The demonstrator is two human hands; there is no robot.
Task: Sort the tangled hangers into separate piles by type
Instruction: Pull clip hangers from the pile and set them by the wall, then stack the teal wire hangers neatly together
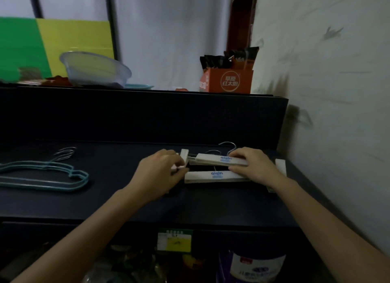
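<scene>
Two white clip hangers with blue lettering lie side by side on the dark shelf: a far one (215,160) and a near one (211,176), their metal hooks (226,144) pointing to the back. My left hand (160,173) pinches the white clip at their left end. My right hand (253,166) rests on the right part of both bars, fingers curled over them. A small pile of teal wire hangers (42,175) lies at the far left of the shelf, apart from my hands.
A white clip piece (280,165) pokes out right of my right hand. The upper ledge carries a clear plastic basin (95,70), green and yellow boards (42,46) and an orange box (228,80). A wall stands close on the right. A white jar (256,266) sits below.
</scene>
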